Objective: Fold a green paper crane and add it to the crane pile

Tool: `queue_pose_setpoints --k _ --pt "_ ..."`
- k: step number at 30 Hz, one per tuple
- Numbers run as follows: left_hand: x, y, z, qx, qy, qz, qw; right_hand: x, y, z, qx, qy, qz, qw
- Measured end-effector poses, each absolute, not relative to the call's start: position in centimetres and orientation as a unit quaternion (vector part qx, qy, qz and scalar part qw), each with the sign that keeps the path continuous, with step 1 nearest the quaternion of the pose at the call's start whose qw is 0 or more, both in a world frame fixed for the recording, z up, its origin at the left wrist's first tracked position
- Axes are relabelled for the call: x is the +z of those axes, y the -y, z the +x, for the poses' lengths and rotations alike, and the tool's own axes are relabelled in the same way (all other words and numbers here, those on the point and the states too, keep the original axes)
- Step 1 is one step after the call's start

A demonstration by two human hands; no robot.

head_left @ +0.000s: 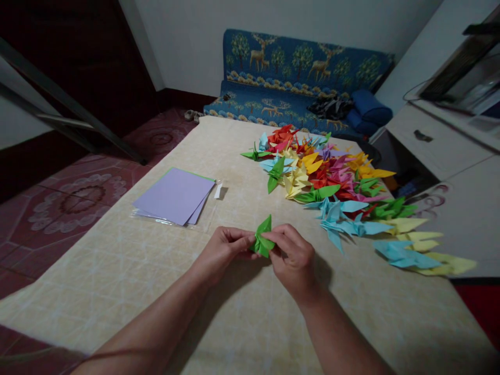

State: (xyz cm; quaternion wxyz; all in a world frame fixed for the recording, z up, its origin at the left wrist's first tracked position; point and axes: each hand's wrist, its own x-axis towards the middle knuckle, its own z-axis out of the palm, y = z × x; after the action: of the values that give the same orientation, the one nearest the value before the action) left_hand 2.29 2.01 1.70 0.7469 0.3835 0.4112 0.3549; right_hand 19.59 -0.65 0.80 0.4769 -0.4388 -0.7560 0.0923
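Between my two hands, above the near middle of the table, is a green paper crane (264,237) with its folded wings spread. My left hand (230,244) pinches its left side between thumb and fingers. From the right, my right hand (294,255) grips the crane's other side with thumb and forefinger. The fingers partly cover the crane's lower folds. To the right and beyond lies a large heap of folded paper cranes (324,174) in red, yellow, orange, pink, blue and green. A stack of purple paper sheets (175,195) rests on a clear plastic sleeve at the left.
A pale patterned cloth (117,265) covers the table. A small white tag (219,190) lies beside the paper stack. Behind the table stands a blue sofa (269,94) with a deer pattern. A white cabinet (464,208) borders the right side, and a metal frame (74,104) leans at the left.
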Motion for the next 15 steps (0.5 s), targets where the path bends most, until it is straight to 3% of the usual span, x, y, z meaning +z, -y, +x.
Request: queue_pose_setpoints --k 15 --pt "1.82 -1.81 2.76 0.385 -0.432 0.377 0.723 0.89 0.89 19.37 0.13 0.749 -0.429 0.488"
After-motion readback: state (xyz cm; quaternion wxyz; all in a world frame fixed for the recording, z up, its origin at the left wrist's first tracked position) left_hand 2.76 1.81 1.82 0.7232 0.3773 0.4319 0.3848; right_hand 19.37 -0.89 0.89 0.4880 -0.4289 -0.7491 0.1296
